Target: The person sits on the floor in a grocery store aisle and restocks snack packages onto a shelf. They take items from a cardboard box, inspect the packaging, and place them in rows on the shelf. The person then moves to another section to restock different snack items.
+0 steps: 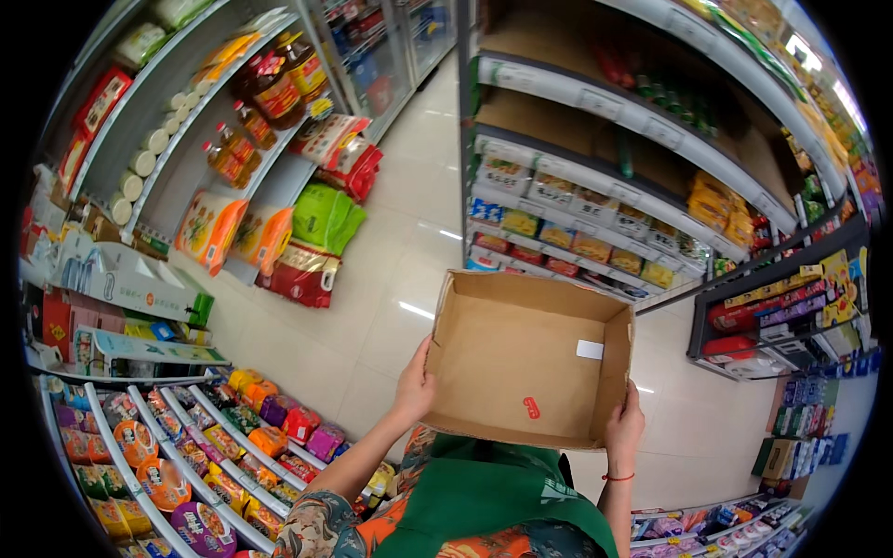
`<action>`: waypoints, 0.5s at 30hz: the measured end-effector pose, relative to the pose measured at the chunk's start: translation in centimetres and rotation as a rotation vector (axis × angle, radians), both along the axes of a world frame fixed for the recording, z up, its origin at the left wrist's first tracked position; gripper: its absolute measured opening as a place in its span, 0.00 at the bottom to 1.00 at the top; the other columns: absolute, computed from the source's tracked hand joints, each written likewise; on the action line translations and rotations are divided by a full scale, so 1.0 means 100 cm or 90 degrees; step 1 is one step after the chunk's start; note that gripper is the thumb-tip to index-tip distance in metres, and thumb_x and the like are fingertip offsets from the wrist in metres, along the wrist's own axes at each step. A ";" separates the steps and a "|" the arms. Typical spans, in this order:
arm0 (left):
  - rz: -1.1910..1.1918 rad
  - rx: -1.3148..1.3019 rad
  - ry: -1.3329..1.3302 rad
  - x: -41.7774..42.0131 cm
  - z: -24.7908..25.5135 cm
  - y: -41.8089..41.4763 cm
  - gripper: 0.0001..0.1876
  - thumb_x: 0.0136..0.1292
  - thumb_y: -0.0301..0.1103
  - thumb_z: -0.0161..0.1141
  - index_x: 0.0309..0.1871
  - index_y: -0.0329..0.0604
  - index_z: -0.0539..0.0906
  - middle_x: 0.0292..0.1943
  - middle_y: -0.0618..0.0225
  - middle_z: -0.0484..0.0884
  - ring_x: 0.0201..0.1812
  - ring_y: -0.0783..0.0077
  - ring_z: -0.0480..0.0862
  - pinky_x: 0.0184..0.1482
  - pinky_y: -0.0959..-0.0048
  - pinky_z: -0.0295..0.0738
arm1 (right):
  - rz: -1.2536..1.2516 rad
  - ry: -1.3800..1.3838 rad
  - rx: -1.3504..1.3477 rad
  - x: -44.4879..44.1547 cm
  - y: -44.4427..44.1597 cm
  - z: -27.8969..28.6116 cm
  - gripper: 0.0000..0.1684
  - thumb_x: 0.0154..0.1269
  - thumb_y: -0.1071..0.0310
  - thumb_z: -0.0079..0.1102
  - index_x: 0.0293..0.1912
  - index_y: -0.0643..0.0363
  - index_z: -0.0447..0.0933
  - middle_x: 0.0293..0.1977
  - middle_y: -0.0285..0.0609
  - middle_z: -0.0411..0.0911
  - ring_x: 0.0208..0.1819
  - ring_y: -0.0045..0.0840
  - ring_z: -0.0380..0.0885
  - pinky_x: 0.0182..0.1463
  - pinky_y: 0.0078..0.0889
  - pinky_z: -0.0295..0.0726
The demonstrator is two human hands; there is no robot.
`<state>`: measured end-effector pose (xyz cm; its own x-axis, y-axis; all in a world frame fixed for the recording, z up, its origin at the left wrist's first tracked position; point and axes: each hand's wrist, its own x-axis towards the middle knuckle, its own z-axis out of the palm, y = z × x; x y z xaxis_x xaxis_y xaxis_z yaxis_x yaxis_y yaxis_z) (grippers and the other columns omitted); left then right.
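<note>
Between both hands I carry a shallow open cardboard box [513, 349] at waist height, in front of a green apron [495, 495]. My left hand [416, 383] grips the box's left wall, thumb over the rim. On the opposite wall, near the lower right corner, my right hand [623, 425] has hold; a thin red cord circles that wrist. Inside the box lie a small white card or label [590, 349] and a small red item [532, 408], which may be a tag or a sticker.
Shelves of instant noodles [230, 446] rise at lower left. Oil bottles [275, 91] and bagged goods [324, 216] fill shelving at upper left. Ahead stands a dark-framed shelf unit [586, 188] with packaged food. A low rack [781, 321] is at right. Tiled floor [391, 279] runs between them.
</note>
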<state>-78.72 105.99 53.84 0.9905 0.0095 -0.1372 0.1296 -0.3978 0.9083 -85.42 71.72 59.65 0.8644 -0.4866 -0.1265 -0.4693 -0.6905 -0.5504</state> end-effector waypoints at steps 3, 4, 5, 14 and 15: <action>0.008 0.003 -0.006 0.003 0.011 -0.032 0.35 0.56 0.17 0.42 0.70 0.45 0.59 0.46 0.54 0.79 0.28 0.71 0.75 0.37 0.74 0.73 | 0.021 -0.036 -0.016 0.001 -0.041 -0.015 0.25 0.62 0.78 0.44 0.60 0.61 0.66 0.43 0.57 0.79 0.41 0.48 0.80 0.43 0.40 0.78; 0.012 0.001 0.000 0.004 0.016 -0.046 0.35 0.56 0.17 0.42 0.70 0.45 0.59 0.46 0.54 0.79 0.28 0.71 0.75 0.37 0.74 0.73 | 0.019 -0.039 -0.007 0.002 -0.052 -0.016 0.25 0.62 0.78 0.44 0.60 0.61 0.66 0.43 0.57 0.79 0.41 0.47 0.80 0.42 0.40 0.78; 0.017 0.003 -0.019 0.002 0.013 -0.060 0.35 0.56 0.17 0.42 0.70 0.45 0.59 0.48 0.54 0.79 0.31 0.71 0.76 0.39 0.74 0.73 | 0.018 -0.042 0.001 0.003 -0.065 -0.016 0.25 0.62 0.78 0.44 0.60 0.61 0.66 0.43 0.57 0.79 0.41 0.47 0.80 0.42 0.40 0.78; 0.019 -0.002 -0.055 0.005 0.024 -0.147 0.35 0.54 0.14 0.38 0.70 0.38 0.59 0.62 0.51 0.70 0.62 0.65 0.71 0.61 0.74 0.64 | 0.031 -0.073 0.026 0.026 -0.156 -0.008 0.23 0.63 0.76 0.46 0.59 0.62 0.67 0.42 0.59 0.78 0.42 0.48 0.79 0.43 0.40 0.77; 0.023 0.000 -0.084 0.007 0.018 -0.153 0.35 0.55 0.15 0.39 0.70 0.39 0.59 0.60 0.51 0.72 0.59 0.64 0.74 0.58 0.73 0.67 | 0.013 -0.066 0.041 0.028 -0.158 -0.005 0.23 0.63 0.77 0.46 0.59 0.63 0.67 0.45 0.59 0.78 0.46 0.47 0.79 0.46 0.39 0.77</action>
<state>-78.04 90.71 55.66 0.9989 0.0455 -0.0065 0.0240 -0.3949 0.9184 -82.60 55.91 59.11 0.8841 -0.4625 -0.0665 -0.3938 -0.6610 -0.6388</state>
